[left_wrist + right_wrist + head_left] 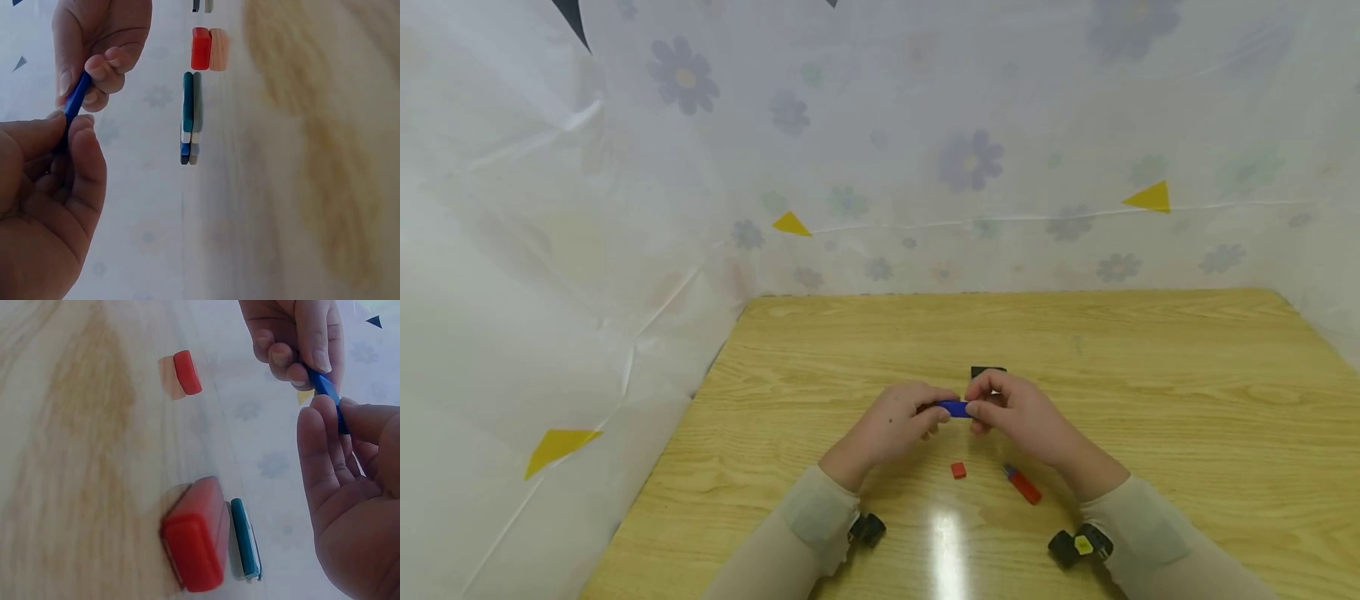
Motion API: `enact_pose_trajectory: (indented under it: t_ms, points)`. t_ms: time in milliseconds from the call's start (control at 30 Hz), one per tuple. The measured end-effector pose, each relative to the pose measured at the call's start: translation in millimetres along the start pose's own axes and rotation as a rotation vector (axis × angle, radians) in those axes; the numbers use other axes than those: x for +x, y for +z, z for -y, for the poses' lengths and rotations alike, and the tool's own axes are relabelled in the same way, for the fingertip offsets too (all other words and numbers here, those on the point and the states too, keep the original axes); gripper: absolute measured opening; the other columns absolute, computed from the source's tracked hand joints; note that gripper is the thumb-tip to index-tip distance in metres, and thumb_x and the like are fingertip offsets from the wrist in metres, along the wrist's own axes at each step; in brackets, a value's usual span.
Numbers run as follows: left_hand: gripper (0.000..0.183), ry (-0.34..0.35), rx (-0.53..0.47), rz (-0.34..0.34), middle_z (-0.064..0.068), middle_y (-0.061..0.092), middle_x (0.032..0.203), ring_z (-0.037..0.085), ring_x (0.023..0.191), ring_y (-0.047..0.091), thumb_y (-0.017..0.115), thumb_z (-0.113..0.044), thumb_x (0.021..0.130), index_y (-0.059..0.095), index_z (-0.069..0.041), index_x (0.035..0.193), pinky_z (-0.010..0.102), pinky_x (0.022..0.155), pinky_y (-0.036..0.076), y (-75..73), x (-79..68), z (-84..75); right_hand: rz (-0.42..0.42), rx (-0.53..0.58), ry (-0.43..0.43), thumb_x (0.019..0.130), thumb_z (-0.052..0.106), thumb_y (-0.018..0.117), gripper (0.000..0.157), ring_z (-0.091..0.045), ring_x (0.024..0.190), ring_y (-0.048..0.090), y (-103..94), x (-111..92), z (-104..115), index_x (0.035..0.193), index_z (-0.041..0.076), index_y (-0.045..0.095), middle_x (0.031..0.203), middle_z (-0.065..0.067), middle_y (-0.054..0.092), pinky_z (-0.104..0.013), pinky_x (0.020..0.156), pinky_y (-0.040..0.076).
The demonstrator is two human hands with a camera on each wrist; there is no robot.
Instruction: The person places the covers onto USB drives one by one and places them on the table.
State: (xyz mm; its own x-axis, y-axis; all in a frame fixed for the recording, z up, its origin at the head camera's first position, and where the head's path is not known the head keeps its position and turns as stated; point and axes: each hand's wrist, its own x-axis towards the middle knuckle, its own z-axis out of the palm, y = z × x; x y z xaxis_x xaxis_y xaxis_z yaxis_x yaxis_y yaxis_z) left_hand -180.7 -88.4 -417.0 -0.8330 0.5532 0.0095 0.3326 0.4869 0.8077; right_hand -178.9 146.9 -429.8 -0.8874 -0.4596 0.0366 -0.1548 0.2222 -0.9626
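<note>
A slim, smooth blue stick (954,409) is held between both hands above the table; its exact kind cannot be made out. My left hand (901,417) pinches its left end between thumb and fingers. The right hand (1017,410) pinches the other end, thumb in front. Both wrist views show the fingertips covering the ends of the stick, leaving its middle bare. Below the hands lie a small red block (958,471) and, to its right, a red stick with a grey-blue tip (1024,485). Beyond the right hand, a black flat item (988,369) is partly hidden.
A teal and white flat item (245,537) lies on the wooden table (820,333) in the wrist views. White flowered sheeting (880,150) with yellow triangles stands behind and to the left. Each wrist wears a small black device.
</note>
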Motion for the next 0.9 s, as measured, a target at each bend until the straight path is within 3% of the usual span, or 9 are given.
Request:
enact_pose_trajectory:
  t_ms: [233,367,567,667,800,900]
  points:
    - [0.021,-0.052,-0.133,-0.005,0.010,0.071,0.090,0.015,0.069,0.063,0.060,-0.021,0.104,0.073,-0.016,0.120,0.028,0.058,0.049,0.8,-2.9,-4.0,0.031,-0.041,-0.034,0.104,0.025,0.060,0.017,-0.043,0.079,0.063,-0.5,-1,2,0.106,0.008,0.061,0.081,-0.012,0.065,-0.044,0.076,0.054]
    - [0.022,-0.060,-0.153,-0.025,0.010,0.072,0.096,0.017,0.071,0.064,0.060,-0.025,0.104,0.072,-0.018,0.121,0.029,0.059,0.050,0.9,-3.2,-4.6,0.002,-0.081,-0.027,0.104,0.028,0.061,0.019,-0.042,0.080,0.063,-0.7,-1,4,0.108,0.010,0.061,0.082,-0.012,0.065,-0.046,0.073,0.053]
    - [0.016,-0.145,-0.192,-0.077,0.012,0.070,0.098,0.022,0.070,0.061,0.062,-0.028,0.104,0.072,-0.022,0.115,0.032,0.057,0.047,-0.2,-3.4,0.8,-0.035,-0.340,-0.116,0.099,0.026,0.069,0.014,-0.022,0.073,0.058,0.2,1,2,0.110,0.020,0.063,0.086,0.001,0.061,-0.033,0.064,0.050]
    - [0.016,-0.132,-0.201,-0.078,0.013,0.069,0.091,0.027,0.070,0.061,0.063,-0.027,0.103,0.071,-0.021,0.116,0.032,0.057,0.047,-0.6,-2.9,1.7,-0.037,-0.445,-0.165,0.096,0.022,0.073,0.015,-0.015,0.069,0.053,0.8,0,4,0.107,0.021,0.063,0.085,0.005,0.058,-0.030,0.060,0.047]
    - [0.021,-0.092,-0.168,-0.082,0.013,0.067,0.086,0.032,0.074,0.064,0.064,-0.029,0.102,0.069,-0.019,0.120,0.032,0.058,0.048,-0.1,-1.8,-1.0,-0.053,-0.530,-0.139,0.096,0.023,0.074,0.014,-0.013,0.068,0.052,-4.3,0,4,0.104,0.022,0.062,0.083,0.008,0.057,-0.030,0.060,0.047]
    - [0.023,-0.099,-0.101,-0.108,0.010,0.068,0.089,0.027,0.075,0.064,0.062,-0.032,0.103,0.069,-0.018,0.121,0.032,0.058,0.049,-1.2,-2.0,-3.9,-0.095,-0.595,-0.095,0.095,0.023,0.074,0.013,-0.014,0.067,0.052,-15.1,1,0,0.102,0.020,0.063,0.080,0.008,0.057,-0.030,0.059,0.046]
